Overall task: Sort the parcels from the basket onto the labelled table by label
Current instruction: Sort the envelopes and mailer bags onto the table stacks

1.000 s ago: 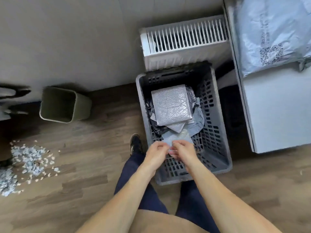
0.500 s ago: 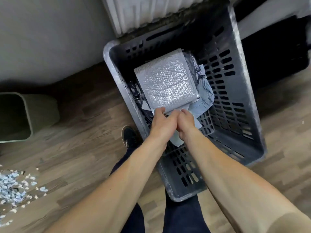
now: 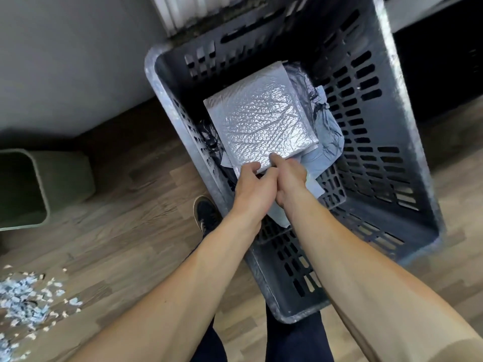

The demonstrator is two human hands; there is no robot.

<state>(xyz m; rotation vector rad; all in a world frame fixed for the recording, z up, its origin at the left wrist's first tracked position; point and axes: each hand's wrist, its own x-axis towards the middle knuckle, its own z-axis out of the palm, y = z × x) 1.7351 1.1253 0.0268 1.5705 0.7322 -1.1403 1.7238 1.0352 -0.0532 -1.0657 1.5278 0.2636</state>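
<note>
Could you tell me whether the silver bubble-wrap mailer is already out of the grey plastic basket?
No, the silver bubble-wrap mailer lies inside the grey plastic basket, on top of other parcels.

1. Illumination: soft, diffuse, moderate in level; no hard-edged shadows anywhere. The source itself is outside the view.
2. Glare: the silver bubble mailer (image 3: 261,121) returns bright patchy highlights across its crinkled face (the brightest surface present).
3. Shadow: the basket (image 3: 392,82) interior is dim, its slots near black; a broad dark band lies where wall meets floor (image 3: 117,231).
4. Distortion: wide-angle bending is marked; the basket's rim bows and the forearms swell toward the bottom edge.
5. Sharpness: overall soft, with slight smearing; the paper scraps (image 3: 26,301) at lower left and the bin (image 3: 31,184) are indistinct.
</note>
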